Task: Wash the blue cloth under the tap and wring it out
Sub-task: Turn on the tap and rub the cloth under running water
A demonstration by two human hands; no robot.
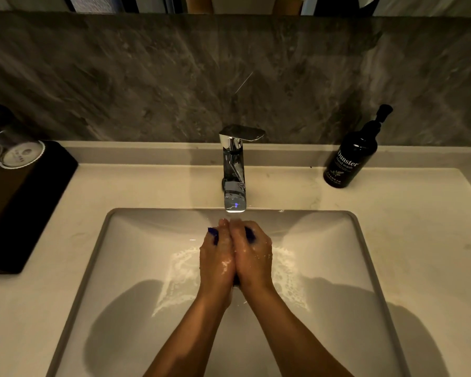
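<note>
My left hand (216, 257) and my right hand (252, 254) are pressed side by side over the white sink (93, 257), directly below the spout of the chrome tap (234, 170). Both are wet and closed around the blue cloth (213, 234), which is almost fully hidden between the palms. Only small blue bits stick out at the left of my left fingers and at the right of my right fingers. Foamy water spreads over the basin floor on either side of my wrists.
A black hand-wash pump bottle (354, 156) stands on the counter at the back right. A dark tray (25, 202) with capped glasses (21, 156) sits at the left. A grey stone wall (174, 77) rises behind the counter.
</note>
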